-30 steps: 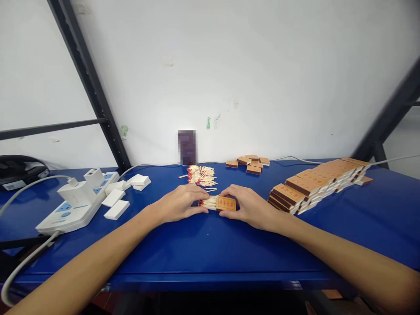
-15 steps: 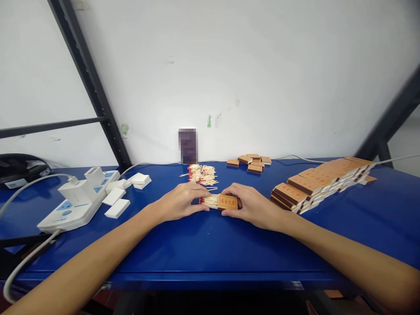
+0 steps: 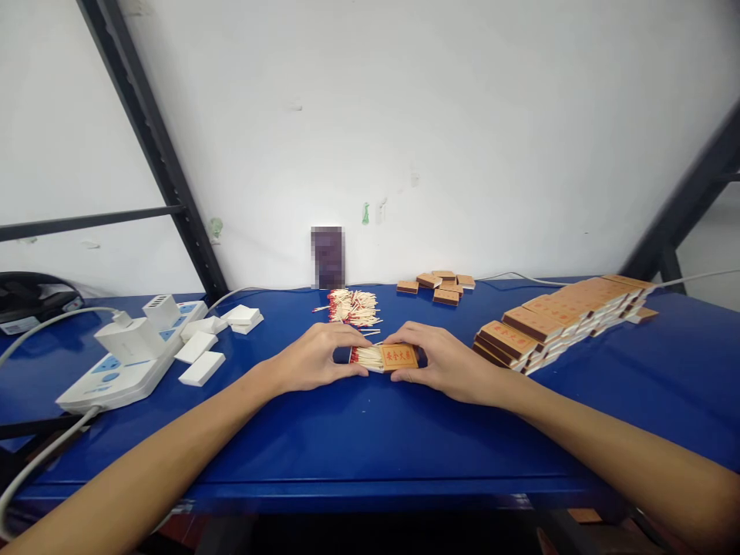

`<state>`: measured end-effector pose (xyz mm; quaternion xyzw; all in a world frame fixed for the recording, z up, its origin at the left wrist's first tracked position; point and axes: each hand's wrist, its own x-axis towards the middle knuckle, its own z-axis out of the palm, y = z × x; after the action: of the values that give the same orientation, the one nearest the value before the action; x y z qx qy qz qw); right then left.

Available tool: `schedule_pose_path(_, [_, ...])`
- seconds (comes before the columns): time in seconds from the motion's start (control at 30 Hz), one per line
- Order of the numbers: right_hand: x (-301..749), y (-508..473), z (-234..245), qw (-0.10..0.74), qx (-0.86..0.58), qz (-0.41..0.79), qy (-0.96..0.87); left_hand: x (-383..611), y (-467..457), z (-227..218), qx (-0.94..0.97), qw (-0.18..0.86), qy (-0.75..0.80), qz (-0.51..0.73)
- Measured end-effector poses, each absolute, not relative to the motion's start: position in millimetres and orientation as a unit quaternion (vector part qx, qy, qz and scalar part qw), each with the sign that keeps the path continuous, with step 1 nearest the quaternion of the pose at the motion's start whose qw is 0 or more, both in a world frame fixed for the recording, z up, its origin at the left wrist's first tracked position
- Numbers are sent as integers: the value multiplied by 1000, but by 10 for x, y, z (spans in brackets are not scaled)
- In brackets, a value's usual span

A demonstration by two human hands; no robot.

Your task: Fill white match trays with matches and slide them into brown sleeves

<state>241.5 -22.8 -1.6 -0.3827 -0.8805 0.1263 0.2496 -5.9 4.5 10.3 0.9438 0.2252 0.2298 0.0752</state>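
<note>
Between my two hands, low over the blue table, lies a matchbox: its white inner tray [image 3: 366, 358], full of red-tipped matches, sticks out to the left of the orange-brown sleeve [image 3: 398, 356]. My left hand [image 3: 317, 356] grips the tray's long sides near its outer end, thumb at the front and fingers behind. On the sleeve, my right hand [image 3: 445, 361] is closed, its thumb at the near edge and fingers at the far edge. Just beyond, a heap of loose matches [image 3: 352, 307] lies on the table, a few strays close to my left fingers.
Stacked matchboxes [image 3: 555, 316] form a long row at the right. Several more matchboxes [image 3: 445, 287] lie near the wall. White trays [image 3: 201, 368] are scattered at the left beside a power strip [image 3: 116, 381] with plugged-in chargers. A pixelated dark rectangle [image 3: 327, 257] stands against the wall.
The view has shifted slightly. Both hands keep their hold on the matchbox, and the tray remains partly out of the sleeve, with little visible difference.
</note>
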Motion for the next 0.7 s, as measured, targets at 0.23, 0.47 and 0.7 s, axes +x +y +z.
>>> schedule_pose_path(0.23, [2398,-239,2,253,-402,131,-870,-30,41,69,936,72,239,247])
schedule_pose_path(0.47, [2379,-255,-8,266,-404,120,-867,-16,36,48,931,52,242,267])
schedule_pose_path(0.7, [2378,-240,-8,279,-403,126,-863,-28,32,78,945,22,207,252])
